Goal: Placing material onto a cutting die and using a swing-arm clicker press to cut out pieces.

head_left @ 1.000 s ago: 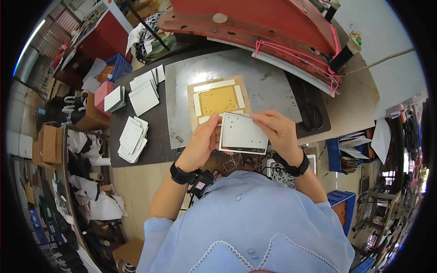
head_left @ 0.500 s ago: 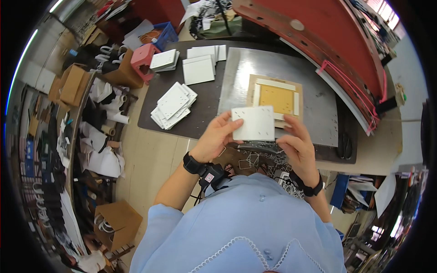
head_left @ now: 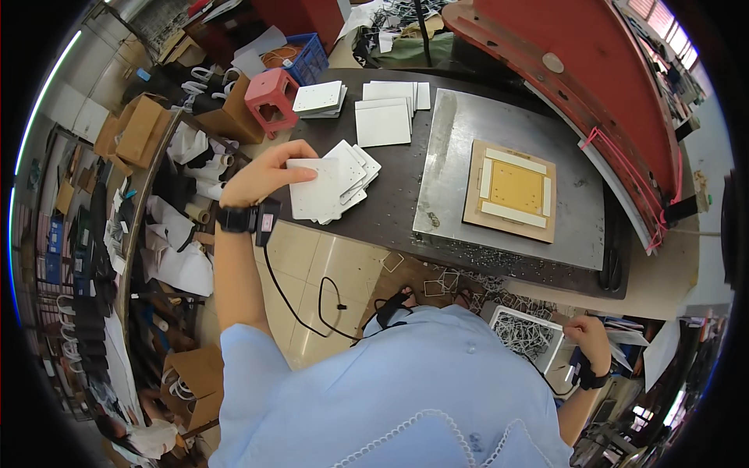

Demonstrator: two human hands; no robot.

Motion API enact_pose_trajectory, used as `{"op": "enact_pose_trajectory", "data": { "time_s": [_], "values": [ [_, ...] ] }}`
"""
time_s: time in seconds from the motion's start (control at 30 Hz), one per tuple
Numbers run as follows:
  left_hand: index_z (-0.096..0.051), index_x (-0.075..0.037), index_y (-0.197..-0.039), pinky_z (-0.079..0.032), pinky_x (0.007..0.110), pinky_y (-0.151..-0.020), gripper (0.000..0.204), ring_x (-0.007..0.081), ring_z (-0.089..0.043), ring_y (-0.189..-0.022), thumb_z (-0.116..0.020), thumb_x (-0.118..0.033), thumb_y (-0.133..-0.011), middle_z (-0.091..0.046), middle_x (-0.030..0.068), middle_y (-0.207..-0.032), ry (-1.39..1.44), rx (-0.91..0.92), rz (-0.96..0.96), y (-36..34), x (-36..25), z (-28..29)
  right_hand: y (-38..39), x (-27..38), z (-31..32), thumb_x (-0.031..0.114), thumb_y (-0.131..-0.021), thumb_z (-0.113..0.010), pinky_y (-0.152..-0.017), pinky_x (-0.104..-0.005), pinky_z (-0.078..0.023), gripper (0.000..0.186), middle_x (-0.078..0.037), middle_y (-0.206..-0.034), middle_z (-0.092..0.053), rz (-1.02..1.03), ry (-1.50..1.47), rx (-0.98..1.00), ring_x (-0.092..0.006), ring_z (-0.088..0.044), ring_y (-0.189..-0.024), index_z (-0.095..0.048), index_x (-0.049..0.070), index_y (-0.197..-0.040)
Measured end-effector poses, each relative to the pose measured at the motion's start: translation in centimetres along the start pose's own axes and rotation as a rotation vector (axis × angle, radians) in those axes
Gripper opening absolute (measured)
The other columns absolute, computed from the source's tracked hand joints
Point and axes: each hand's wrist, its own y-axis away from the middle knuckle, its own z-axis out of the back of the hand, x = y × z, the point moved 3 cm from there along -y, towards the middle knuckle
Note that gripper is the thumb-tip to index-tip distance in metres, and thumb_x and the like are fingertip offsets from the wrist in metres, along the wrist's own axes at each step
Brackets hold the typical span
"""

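Observation:
My left hand grips a white perforated square card at the near-left pile of similar cards, thumb on its face. My right hand is low at the right, by a white bin of thin scraps, its fingers curled; whatever they may hold is unclear. On the metal plate lies a brown board with a yellow center framed by pale strips. More white cards lie in stacks at the back of the dark table.
A red machine arm with pink cord overhangs the plate, and black scissors lie at its right. A pink stool and blue crate stand behind. A cluttered rack is on the left; frame-shaped offcuts litter the floor.
My left hand has carried the card from in front of the yellow-centred board leftward to the pile. My right hand has released the card and dropped down toward the bin. The view has shifted.

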Motion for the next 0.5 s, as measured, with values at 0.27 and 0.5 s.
{"op": "enact_pose_trajectory", "data": {
  "time_s": [0.27,0.5],
  "values": [
    [-0.060,-0.004,-0.126,-0.046,0.034,-0.095,0.047,0.0264,-0.060,-0.109,-0.074,-0.016,-0.082,-0.064,0.0105,-0.120,-0.602,-0.109,-0.435,-10.7,3.2,-1.7,0.1,5.2,-1.0,0.013,-0.086,-0.066,-0.093,-0.0397,-0.047,0.031,-0.021,-0.116,-0.065,0.168,-0.007,-0.355,-0.0384,-0.061,-0.107,-0.064,-0.001,-0.114],
    [-0.056,-0.001,-0.126,-0.050,0.038,-0.089,0.065,0.0312,-0.063,-0.106,-0.080,-0.034,-0.076,-0.064,0.0190,-0.118,-0.749,-0.780,-0.016,-15.9,7.4,-3.0,-2.4,12.6,-1.5,0.013,-0.089,-0.065,-0.085,-0.0381,-0.051,0.029,-0.018,-0.111,-0.067,0.306,-0.024,-0.387,-0.0359,-0.065,-0.101,-0.064,-0.001,-0.115]
  ]
}}
